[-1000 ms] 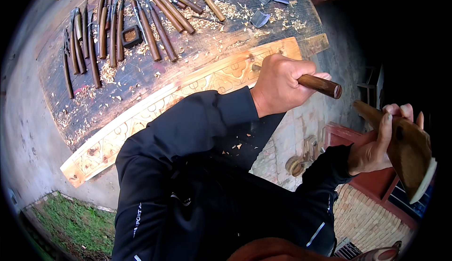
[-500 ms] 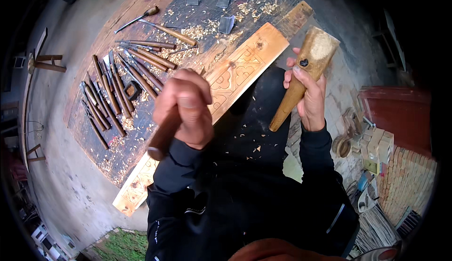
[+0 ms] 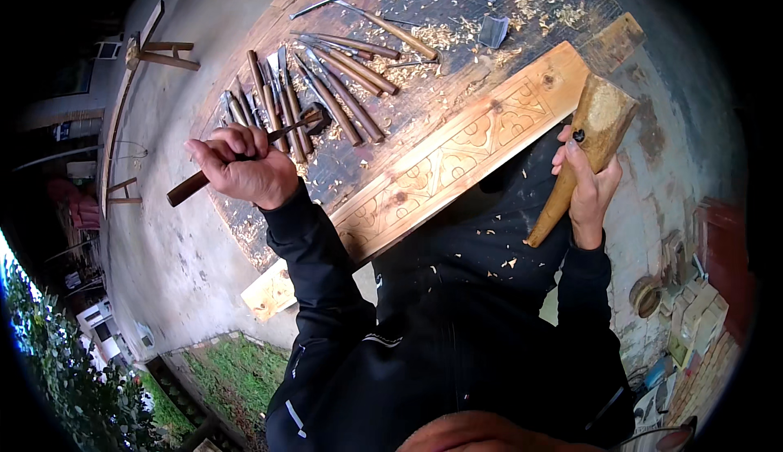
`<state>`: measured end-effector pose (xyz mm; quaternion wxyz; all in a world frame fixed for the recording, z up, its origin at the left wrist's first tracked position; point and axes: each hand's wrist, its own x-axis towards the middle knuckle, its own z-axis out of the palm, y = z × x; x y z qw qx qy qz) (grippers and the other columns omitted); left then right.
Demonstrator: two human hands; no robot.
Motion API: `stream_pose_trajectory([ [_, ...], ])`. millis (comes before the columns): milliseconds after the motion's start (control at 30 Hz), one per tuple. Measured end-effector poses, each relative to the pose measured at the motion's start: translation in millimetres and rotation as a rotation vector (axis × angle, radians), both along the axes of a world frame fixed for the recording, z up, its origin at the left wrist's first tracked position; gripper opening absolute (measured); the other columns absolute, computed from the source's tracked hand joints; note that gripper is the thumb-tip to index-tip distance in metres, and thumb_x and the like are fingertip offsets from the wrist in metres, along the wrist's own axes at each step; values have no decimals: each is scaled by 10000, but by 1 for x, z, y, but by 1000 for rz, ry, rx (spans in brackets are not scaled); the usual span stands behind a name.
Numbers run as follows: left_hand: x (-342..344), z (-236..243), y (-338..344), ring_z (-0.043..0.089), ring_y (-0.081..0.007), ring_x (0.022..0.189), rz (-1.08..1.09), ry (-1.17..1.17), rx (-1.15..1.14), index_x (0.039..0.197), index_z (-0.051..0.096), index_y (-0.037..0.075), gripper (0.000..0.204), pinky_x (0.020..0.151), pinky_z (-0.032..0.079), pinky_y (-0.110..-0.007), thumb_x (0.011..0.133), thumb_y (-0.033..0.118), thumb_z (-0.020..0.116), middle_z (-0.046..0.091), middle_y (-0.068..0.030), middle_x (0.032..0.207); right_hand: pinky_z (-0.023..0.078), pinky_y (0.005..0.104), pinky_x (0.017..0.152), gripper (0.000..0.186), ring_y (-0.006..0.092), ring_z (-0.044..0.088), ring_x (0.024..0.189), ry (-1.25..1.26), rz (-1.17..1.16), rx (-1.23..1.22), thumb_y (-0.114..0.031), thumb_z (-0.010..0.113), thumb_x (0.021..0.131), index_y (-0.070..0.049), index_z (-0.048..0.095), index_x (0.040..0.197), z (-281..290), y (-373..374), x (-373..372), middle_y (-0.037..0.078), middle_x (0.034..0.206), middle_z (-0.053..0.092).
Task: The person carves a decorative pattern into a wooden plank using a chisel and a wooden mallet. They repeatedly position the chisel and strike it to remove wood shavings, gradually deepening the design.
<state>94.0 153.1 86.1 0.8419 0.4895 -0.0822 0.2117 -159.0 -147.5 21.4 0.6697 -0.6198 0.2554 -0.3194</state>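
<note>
My left hand (image 3: pixel 245 163) is closed around a carving chisel with a dark wooden handle (image 3: pixel 189 188). The chisel's blade points right, at a small dark box-like piece (image 3: pixel 316 118) among the tools; whether they touch I cannot tell. My right hand (image 3: pixel 589 187) grips a wooden mallet (image 3: pixel 602 118), its pale, worn broad end up and its narrow end pointing down toward my lap. Between my hands a long pale plank (image 3: pixel 457 154) lies along the near edge of the workbench, with scrolling patterns cut and drawn in it. My left sleeve crosses its lower part.
Several wood-handled chisels (image 3: pixel 347 97) lie fanned out on the dark workbench (image 3: pixel 359 179), with another chisel (image 3: pixel 330 1) farther back. Wood shavings (image 3: pixel 444 40) and folded sandpaper pieces (image 3: pixel 493 31) are scattered there. A wooden bench (image 3: pixel 167 54) stands on the floor at left.
My left hand has moved left with the chisel, from above the plank to beside the tools. My right hand still holds the mallet. The whole view has shifted and shows more at left.
</note>
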Motion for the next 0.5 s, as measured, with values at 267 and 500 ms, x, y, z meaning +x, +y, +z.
stream_pose_trajectory([
  [267,14,-13,12,237,-101,447,126,36,66,636,430,126,563,414,186,-273,1116,417,471,335,9,558,539,273,619,221,124,649,724,35,4,-15,-94,677,970,54,630,1127,0,4,6,111,1014,705],
  [500,29,-24,4,247,-101,443,217,89,98,641,408,129,535,415,193,-284,1101,379,519,350,6,554,544,278,624,220,125,654,727,29,4,-12,-90,682,969,62,631,1121,-2,2,3,111,1003,709],
])
